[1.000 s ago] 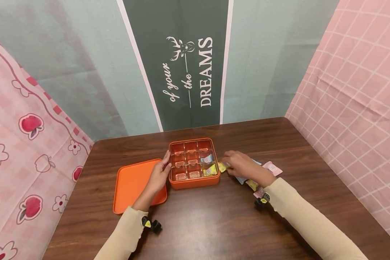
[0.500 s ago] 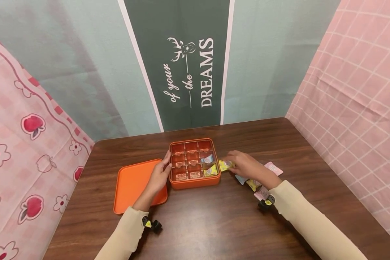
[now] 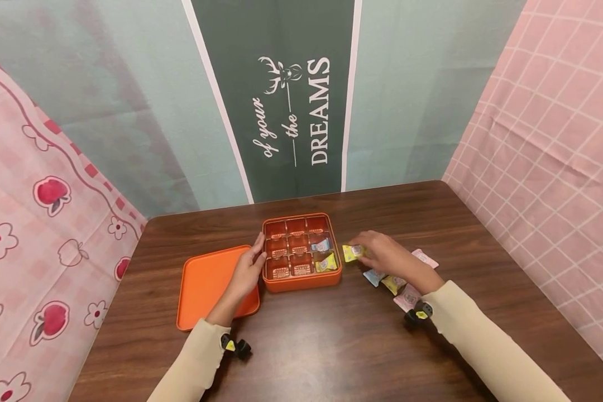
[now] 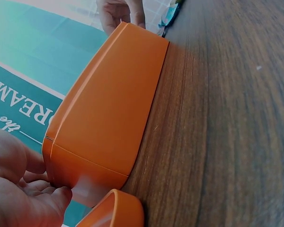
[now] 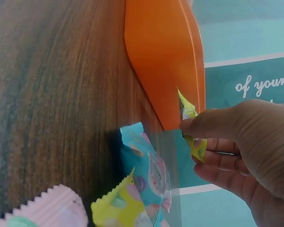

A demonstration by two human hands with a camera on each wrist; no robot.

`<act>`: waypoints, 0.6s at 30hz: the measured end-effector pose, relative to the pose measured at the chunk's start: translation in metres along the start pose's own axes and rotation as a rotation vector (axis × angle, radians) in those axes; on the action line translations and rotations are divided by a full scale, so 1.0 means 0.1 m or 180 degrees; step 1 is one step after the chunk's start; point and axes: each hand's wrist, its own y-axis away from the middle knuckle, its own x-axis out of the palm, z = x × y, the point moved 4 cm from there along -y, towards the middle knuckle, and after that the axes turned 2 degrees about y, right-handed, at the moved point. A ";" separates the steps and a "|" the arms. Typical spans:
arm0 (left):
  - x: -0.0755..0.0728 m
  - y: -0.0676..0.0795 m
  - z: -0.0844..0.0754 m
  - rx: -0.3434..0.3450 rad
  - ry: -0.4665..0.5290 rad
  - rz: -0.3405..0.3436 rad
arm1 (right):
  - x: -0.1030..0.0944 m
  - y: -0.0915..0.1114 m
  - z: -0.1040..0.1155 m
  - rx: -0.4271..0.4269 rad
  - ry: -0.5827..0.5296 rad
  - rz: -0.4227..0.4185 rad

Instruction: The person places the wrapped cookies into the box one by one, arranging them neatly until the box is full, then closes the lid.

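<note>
An orange box [image 3: 303, 285] with a clear divided insert stands mid-table. A blue wrapped candy [image 3: 320, 245] and a yellow one [image 3: 325, 262] lie in its right-hand compartments. My left hand [image 3: 246, 269] rests against the box's left side, and the left wrist view shows its fingers [image 4: 35, 187] touching the wall near the corner. Just right of the box, my right hand [image 3: 384, 254] pinches a yellow wrapped candy [image 5: 188, 113] between thumb and fingertips. Close by on the table are a blue candy [image 5: 149, 165], another yellow candy [image 5: 120, 203] and pink candies [image 3: 407, 297].
The orange lid [image 3: 208, 285] lies on the dark wooden table [image 3: 311, 346], left of the box and partly under the left forearm. A green cloth with lettering [image 3: 291, 111] hangs behind the table. Pink cloths [image 3: 553, 145] hang at both sides.
My right hand has drawn slightly to the right with the yellow candy, which now shows more fully between the fingertips. The left hand and the box stay nearly still.
</note>
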 end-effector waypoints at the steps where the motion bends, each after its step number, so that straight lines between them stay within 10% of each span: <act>1: 0.00 0.00 0.00 0.0006 -0.0003 0.0002 | -0.01 0.01 0.00 -0.0005 -0.0009 -0.0025; 18: 0.01 0.02 -0.04 0.0037 -0.0018 0.0004 | -0.18 0.04 0.05 0.0075 -0.0247 -0.0479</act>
